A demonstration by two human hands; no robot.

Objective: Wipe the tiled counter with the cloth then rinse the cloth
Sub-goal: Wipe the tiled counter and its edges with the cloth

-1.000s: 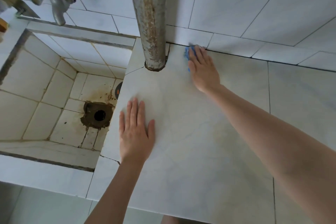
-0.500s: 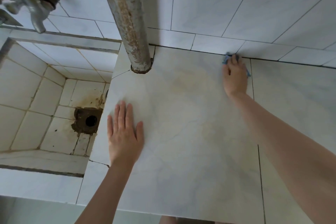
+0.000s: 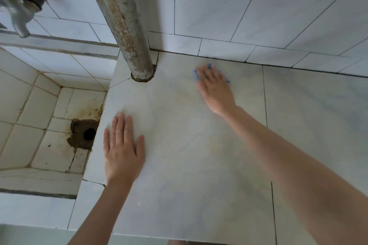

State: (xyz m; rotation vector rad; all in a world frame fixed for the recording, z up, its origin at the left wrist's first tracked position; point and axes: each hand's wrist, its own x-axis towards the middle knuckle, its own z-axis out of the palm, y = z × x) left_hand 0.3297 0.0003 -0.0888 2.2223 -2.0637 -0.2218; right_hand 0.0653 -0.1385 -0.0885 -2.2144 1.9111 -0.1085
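While the flat right hand (image 3: 216,89) presses the small blue cloth (image 3: 196,76), it should rub the whole pale tiled counter (image 3: 199,145).

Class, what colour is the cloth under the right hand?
Blue cloth, peeking past the right hand; head view.

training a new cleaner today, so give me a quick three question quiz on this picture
1. True or false: the left hand presses the blue cloth onto the counter.
2. Where is the cloth? A) on the floor B) under the right hand, on the counter C) in a bucket
3. Fill in: the sink with its drain hole lies on the counter's ____ side.

Key: 1 false, the right hand presses it; the left hand lies flat on bare tile. 2 B. 3 left.
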